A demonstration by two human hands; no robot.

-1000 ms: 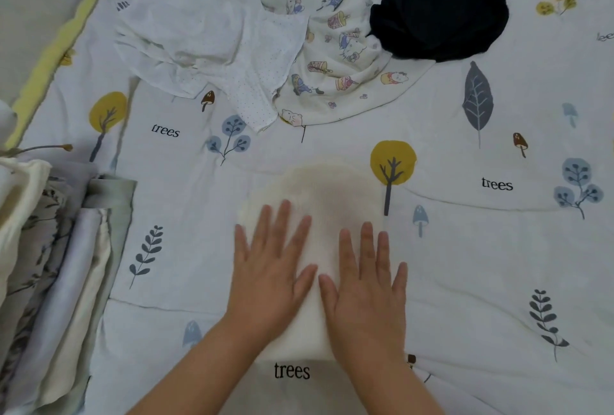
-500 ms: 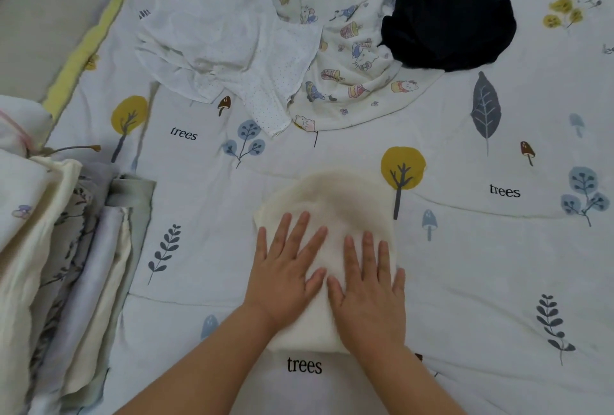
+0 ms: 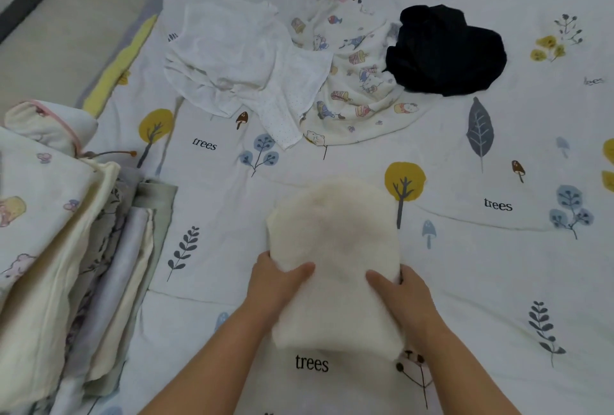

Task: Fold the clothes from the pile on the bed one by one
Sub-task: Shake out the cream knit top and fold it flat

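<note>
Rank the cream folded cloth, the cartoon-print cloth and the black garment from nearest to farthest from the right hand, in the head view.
From the right hand:
1. Cream folded cloth, gripped at its right edge.
2. Cartoon-print cloth, farther up the bed, centre.
3. Black garment, upper right, slightly beyond it.

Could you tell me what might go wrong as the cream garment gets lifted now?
Both hands, left and right, grip only the side edges of the cream garment, so its folds may sag open. The stack on the left leans unevenly and might slide if something is added.

Cream folded cloth (image 3: 335,248), black garment (image 3: 445,49), tree-print bedsheet (image 3: 481,265)
</note>
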